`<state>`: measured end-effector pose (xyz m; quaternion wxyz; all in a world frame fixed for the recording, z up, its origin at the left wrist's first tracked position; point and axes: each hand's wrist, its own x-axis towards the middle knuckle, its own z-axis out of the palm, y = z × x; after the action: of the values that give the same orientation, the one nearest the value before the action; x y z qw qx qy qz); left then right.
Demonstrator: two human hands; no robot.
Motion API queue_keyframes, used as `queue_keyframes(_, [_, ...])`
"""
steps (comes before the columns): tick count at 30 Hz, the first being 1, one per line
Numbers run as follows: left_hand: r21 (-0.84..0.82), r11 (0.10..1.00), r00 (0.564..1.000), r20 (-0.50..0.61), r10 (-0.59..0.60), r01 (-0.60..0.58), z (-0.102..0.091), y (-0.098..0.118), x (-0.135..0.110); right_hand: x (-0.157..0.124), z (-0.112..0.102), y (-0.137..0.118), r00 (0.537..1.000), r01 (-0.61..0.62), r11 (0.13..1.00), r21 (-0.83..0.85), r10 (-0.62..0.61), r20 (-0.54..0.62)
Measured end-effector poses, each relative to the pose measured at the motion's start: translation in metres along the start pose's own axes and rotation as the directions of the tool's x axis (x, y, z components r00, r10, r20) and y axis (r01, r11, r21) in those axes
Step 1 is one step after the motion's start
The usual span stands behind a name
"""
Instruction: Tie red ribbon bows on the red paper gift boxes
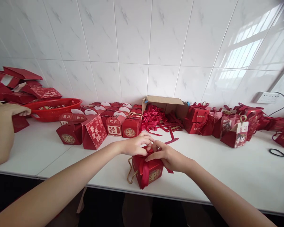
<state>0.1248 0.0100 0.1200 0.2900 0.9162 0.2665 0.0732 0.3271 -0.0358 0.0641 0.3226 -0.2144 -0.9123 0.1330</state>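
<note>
A red gift box point(156, 171) with a gold emblem stands near the table's front edge, a twisted gold cord handle point(132, 176) hanging at its left side. Over its top and down the front runs a dark red ribbon point(145, 174). My left hand point(136, 145) reaches over the box from the left, its fingers curled on the ribbon at the top. From the right, my right hand point(171, 157) meets it there, thumb and fingers closed on the same ribbon. The fingertips of both hands nearly touch, and the exact grip is partly hidden.
Behind stand several red boxes point(115, 126) and an open carton point(164, 100) of loose red ribbons point(153, 116). Finished-looking ribboned boxes point(200, 119) line the right. A black ring point(276, 152) lies there. At left, another person's arm point(2, 132) is beside a red basin point(54, 110).
</note>
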Motion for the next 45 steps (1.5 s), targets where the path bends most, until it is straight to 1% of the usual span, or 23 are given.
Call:
queue_keyframes(3, [0.041,0.998,0.999,0.023,-0.040,0.039,-0.002,-0.005,-0.002,-0.002,0.001,0.002,1.000,-0.024,1.000,-0.020,0.024,0.016])
queue_keyframes(5, [0.038,0.997,0.997,0.050,-0.067,0.065,-0.004,-0.011,-0.003,-0.002,0.002,0.004,1.000,-0.025,1.000,-0.005,0.025,0.018])
queue_keyframes(7, [-0.024,1.000,0.998,0.053,-0.019,0.020,-0.005,-0.016,-0.003,-0.002,0.003,0.005,1.000,-0.023,0.999,0.026,0.022,0.021])
queue_keyframes(9, [-0.093,0.995,0.998,0.028,0.050,-0.047,-0.006,-0.018,-0.003,-0.002,0.003,0.006,0.999,-0.033,0.999,0.041,0.032,0.030])
queue_keyframes(10, [-0.108,0.992,0.998,0.018,0.061,-0.059,-0.006,-0.019,-0.003,-0.002,0.003,0.005,0.999,-0.037,0.999,0.036,0.036,0.032])
queue_keyframes(12, [-0.086,0.996,0.999,0.031,0.022,-0.019,-0.005,-0.020,-0.003,-0.003,0.002,0.005,0.999,-0.044,0.999,0.020,0.044,0.029])
queue_keyframes(14, [-0.044,0.999,0.997,0.073,-0.024,0.027,-0.005,-0.020,-0.003,-0.003,0.002,0.004,0.999,-0.044,0.999,0.014,0.043,0.017])
queue_keyframes(15, [-0.036,0.999,0.996,0.090,-0.026,0.030,-0.004,-0.021,-0.003,-0.003,0.002,0.004,0.999,-0.045,0.999,0.018,0.045,0.013])
queue_keyframes(17, [-0.068,0.998,0.996,0.091,0.007,-0.001,-0.004,-0.022,-0.003,-0.003,0.002,0.004,0.999,-0.044,0.999,0.030,0.044,0.009])
queue_keyframes(20, [-0.164,0.985,0.997,0.047,0.056,-0.048,-0.005,-0.025,-0.003,-0.004,0.002,0.005,0.999,-0.046,0.999,0.017,0.046,0.020])
queue_keyframes(22, [-0.161,0.986,0.999,0.017,0.042,-0.039,-0.007,-0.024,-0.003,-0.004,0.002,0.006,0.999,-0.037,0.999,-0.011,0.037,0.027])
queue_keyframes(26, [0.000,1.000,0.997,-0.070,-0.019,0.019,-0.008,-0.018,-0.005,-0.005,0.002,0.007,1.000,-0.012,1.000,-0.025,0.012,0.028])
queue_keyframes(29, [0.068,0.997,0.987,-0.161,-0.013,0.025,-0.007,-0.013,-0.006,-0.005,0.002,0.007,0.999,-0.028,0.999,-0.022,0.029,0.035])
queue_keyframes(31, [0.011,1.000,0.982,-0.187,-0.010,0.013,-0.005,-0.012,-0.008,-0.005,0.002,0.005,0.998,-0.047,0.999,-0.021,0.048,0.047])
queue_keyframes(33, [-0.132,0.991,0.982,-0.186,-0.023,-0.002,-0.002,-0.013,-0.009,-0.004,0.002,0.004,0.996,-0.064,0.998,-0.013,0.065,0.060])
queue_keyframes(35, [-0.265,0.964,0.982,-0.181,-0.049,-0.001,0.003,-0.015,-0.011,-0.004,0.002,0.004,0.995,-0.069,0.998,-0.006,0.070,0.066])
queue_keyframes(37, [-0.334,0.943,0.979,-0.191,-0.076,0.008,0.009,-0.017,-0.012,-0.005,0.002,0.004,0.997,-0.059,0.998,0.002,0.059,0.054])
queue_keyframes(40, [-0.386,0.922,0.966,-0.231,-0.113,0.016,0.019,-0.016,-0.014,-0.005,0.004,0.006,0.999,-0.032,0.999,0.041,0.032,-0.005])
queue_keyframes(42, [-0.419,0.908,0.957,-0.255,-0.137,0.018,0.023,-0.014,-0.014,-0.005,0.004,0.006,0.996,-0.039,0.996,0.082,0.045,-0.073])
queue_keyframes(44, [-0.439,0.898,0.948,-0.276,-0.156,0.020,0.026,-0.012,-0.015,-0.005,0.004,0.006,0.980,-0.104,0.984,0.144,0.126,-0.153])
queue_keyframes(45, [-0.444,0.896,0.944,-0.285,-0.163,0.020,0.027,-0.011,-0.015,-0.005,0.004,0.005,0.965,-0.148,0.973,0.178,0.181,-0.190])
